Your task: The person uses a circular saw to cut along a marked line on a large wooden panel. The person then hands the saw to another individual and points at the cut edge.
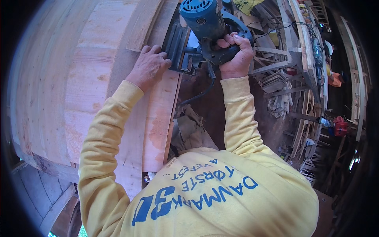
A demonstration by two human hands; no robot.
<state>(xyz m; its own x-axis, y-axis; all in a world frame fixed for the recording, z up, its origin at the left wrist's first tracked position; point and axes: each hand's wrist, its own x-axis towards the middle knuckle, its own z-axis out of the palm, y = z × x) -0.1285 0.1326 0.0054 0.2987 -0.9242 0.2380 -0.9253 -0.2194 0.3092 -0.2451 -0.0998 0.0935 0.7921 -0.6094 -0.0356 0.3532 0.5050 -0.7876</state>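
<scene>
My right hand (235,55) is wrapped round the rear handle of a blue-green circular saw (203,23). The saw's dark, ridged base plate (173,45) rests at the right edge of the boards, and its blade is hidden from this angle. Beside that plate, my left hand (151,66) lies low on the wood with its fingers bent and close together. Its fingertips meet the plate's left side and the end of a raised board (142,29); what they grip, if anything, is hidden. A black power cord (205,89) loops down from the saw.
Wide, pale planks (89,79) lie side by side on my left. On the right, offcuts (276,83) are heaped near long timbers (302,43). A red object (340,126) sits farther right, and cables (276,28) run across the wood at the back.
</scene>
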